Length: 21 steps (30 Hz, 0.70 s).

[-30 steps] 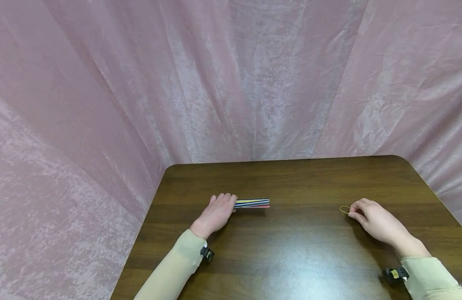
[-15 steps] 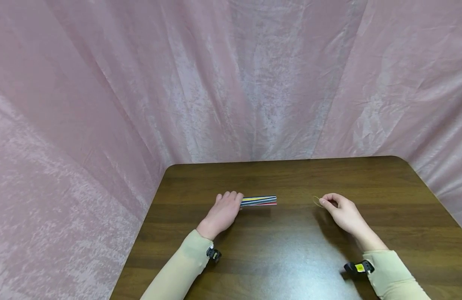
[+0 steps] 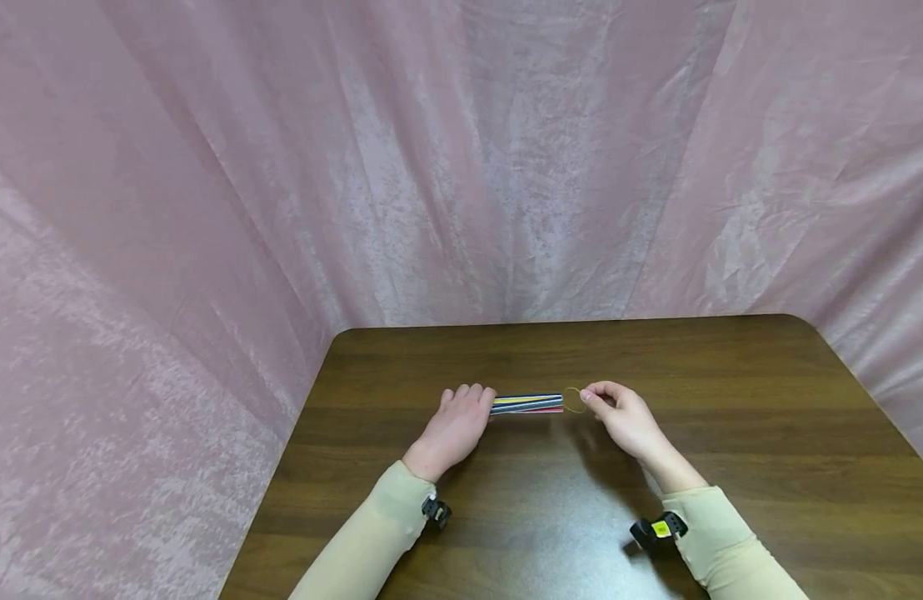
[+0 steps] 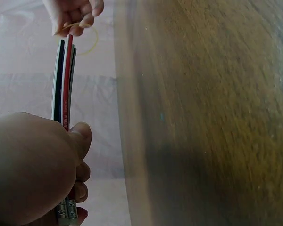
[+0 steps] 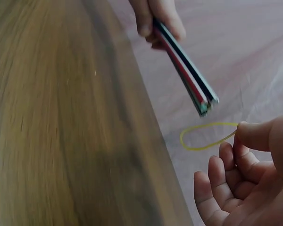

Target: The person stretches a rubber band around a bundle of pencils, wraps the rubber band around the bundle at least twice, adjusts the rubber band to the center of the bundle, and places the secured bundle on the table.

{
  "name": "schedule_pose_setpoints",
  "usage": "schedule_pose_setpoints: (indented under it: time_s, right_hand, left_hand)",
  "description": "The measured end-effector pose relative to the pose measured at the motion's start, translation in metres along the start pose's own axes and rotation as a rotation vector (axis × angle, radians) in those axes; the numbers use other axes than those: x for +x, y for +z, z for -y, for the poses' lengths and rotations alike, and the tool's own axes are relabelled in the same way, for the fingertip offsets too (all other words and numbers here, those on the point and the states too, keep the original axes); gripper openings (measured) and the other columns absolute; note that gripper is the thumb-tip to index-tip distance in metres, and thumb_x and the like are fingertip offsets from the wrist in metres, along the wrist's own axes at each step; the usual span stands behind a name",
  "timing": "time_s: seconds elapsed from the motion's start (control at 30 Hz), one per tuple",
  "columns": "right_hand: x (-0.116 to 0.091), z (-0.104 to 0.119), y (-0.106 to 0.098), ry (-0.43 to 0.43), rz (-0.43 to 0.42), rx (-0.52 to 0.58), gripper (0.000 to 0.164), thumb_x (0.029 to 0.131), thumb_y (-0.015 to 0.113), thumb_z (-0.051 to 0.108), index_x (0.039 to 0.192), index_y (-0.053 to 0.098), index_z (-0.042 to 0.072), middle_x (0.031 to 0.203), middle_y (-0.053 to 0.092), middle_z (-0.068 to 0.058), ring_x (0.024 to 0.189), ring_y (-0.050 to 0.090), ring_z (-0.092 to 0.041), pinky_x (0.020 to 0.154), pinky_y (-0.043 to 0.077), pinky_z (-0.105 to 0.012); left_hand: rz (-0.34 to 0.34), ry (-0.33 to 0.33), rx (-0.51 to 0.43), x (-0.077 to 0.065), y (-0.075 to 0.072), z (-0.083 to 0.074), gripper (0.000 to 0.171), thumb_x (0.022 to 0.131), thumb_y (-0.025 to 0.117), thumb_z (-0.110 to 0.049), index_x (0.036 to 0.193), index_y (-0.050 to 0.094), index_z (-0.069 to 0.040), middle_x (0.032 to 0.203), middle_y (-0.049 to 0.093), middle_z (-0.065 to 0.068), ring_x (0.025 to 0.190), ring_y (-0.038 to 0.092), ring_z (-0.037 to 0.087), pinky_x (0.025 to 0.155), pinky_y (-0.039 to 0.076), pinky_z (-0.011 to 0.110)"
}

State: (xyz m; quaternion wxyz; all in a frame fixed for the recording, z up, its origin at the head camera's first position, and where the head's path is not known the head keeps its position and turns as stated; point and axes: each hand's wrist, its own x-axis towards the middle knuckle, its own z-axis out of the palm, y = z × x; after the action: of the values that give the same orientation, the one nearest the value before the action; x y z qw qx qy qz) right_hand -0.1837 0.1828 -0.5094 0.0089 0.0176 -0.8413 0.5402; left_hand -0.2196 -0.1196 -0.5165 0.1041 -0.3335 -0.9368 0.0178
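Bundle of slim coloured sticks [image 3: 527, 404]: one, above the desk [image 3: 446, 350], toward its far edge; fingers of left hand [image 3: 456, 425] curled round it. Yellow loop [image 5: 198, 149]: one, pinched in right hand [image 3: 622, 417]. Change: loop, earlier nearer the desk's right edge, now hangs just beside the bundle's free end, seemingly within reach.

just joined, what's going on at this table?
A person has a bundle of slim coloured rods in the grip of the left hand, held above the wooden table. The right hand pinches a thin yellow loop, which looks like a rubber band. The loop is close to the bundle's free end but not around it yet.
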Motion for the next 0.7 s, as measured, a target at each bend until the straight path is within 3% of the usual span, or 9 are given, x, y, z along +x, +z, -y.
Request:
schedule_pose_setpoints:
  time_s: [0.33, 0.7]
  right_hand:
    - [-0.001, 0.016, 0.017, 0.01, 0.017, 0.07, 0.024, 0.108, 0.064, 0.016, 0.115, 0.069, -0.007, 0.102, 0.07, -0.012, 0.089, 0.064, -0.029, 0.078, 0.051, -0.031]
    - [-0.001, 0.015, 0.024, -0.004, -0.017, 0.011, 0.022, 0.107, 0.066, 0.02, 0.11, 0.072, -0.001, 0.096, 0.068, -0.01, 0.083, 0.059, -0.016, 0.076, 0.047, -0.028]
  left_hand:
    - [0.0, -0.003, 0.014, 0.001, -0.001, -0.004, 0.011, 0.109, 0.059, -0.012, 0.121, 0.058, -0.011, 0.1, 0.059, 0.002, 0.09, 0.053, 0.021, 0.075, 0.035, 0.035]
    - [0.026, -0.04, 0.011, 0.003, -0.002, -0.004, 0.012, 0.11, 0.059, -0.014, 0.122, 0.057, -0.011, 0.102, 0.059, 0.003, 0.091, 0.052, 0.021, 0.077, 0.035, 0.036]
